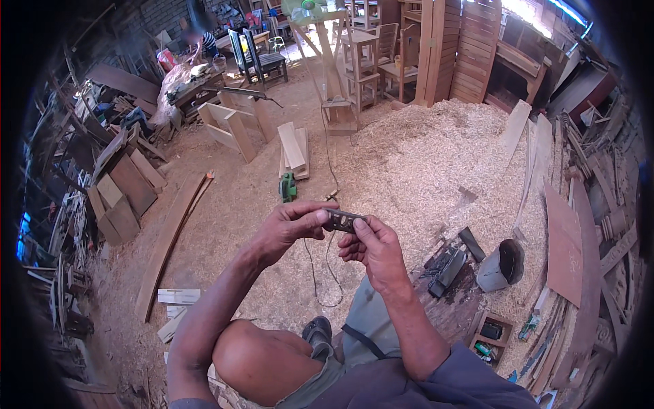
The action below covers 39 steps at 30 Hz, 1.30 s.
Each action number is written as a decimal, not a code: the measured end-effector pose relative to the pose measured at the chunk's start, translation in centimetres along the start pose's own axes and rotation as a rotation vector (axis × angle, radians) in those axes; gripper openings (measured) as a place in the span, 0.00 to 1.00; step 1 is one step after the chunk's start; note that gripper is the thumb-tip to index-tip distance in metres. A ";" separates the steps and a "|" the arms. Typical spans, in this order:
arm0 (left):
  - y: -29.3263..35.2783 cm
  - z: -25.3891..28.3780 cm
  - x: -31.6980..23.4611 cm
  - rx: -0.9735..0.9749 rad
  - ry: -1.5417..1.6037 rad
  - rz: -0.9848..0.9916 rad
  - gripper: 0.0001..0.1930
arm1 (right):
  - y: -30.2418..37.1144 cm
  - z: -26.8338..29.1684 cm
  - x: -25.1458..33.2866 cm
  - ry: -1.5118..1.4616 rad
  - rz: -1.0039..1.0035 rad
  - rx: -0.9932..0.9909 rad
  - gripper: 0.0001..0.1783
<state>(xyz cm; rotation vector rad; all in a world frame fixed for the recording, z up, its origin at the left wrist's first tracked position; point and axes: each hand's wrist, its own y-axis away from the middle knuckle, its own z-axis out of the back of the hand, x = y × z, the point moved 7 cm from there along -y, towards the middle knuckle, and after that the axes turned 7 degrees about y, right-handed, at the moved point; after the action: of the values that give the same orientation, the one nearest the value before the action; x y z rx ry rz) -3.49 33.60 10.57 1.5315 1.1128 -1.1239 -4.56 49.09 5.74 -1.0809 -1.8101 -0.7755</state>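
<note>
Piece (346,221), dark, small and oblong, with openings through it, is held up in the air in front of the person, between the two hands. The left grip (291,228) is pinching it at its left end, with thumb and fingers pressed on it, and the right grip (378,251) is pinching it at the other end, with the thumb on the near face. Such a hold, I suppose, keeps it level and leaves its middle uncovered for the eyes. The left knee (248,354) is bent, so the person seems to sit low, and both forearms come forward without any support that I can see. On the right, dark hand tools (447,271) lie on a low wooden desk (453,303), probably so that the right arm can reach them easily. Near them is a grey bucket (501,267), and closer to the body there is a wooden box (489,339) with compartments, which perhaps keeps small items from being lost among the shavings (436,157). Beyond the hands, a green power tool (287,187) rests on the floor (211,232), just beside pale boards (293,150); a cord (311,269) lies loosely in a loop, maybe to leave slack.
</note>
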 end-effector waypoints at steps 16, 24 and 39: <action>-0.7 2.7 -2.4 -0.436 -0.461 -0.507 0.20 | -0.1 -3.5 0.2 -0.473 -0.166 0.082 0.10; -0.2 2.3 -3.2 -0.445 -0.546 -0.539 0.17 | -0.4 -3.3 0.0 -0.486 -0.166 0.048 0.10; 0.4 1.1 -4.3 -0.444 -0.792 -0.619 0.17 | -0.9 -3.6 -1.4 -0.530 -0.194 0.097 0.10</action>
<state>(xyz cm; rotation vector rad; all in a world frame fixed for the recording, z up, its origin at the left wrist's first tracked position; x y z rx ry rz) -4.07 31.86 14.66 0.3067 1.1636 -1.5600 -3.72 45.27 6.00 -1.1284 -2.4008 -0.5323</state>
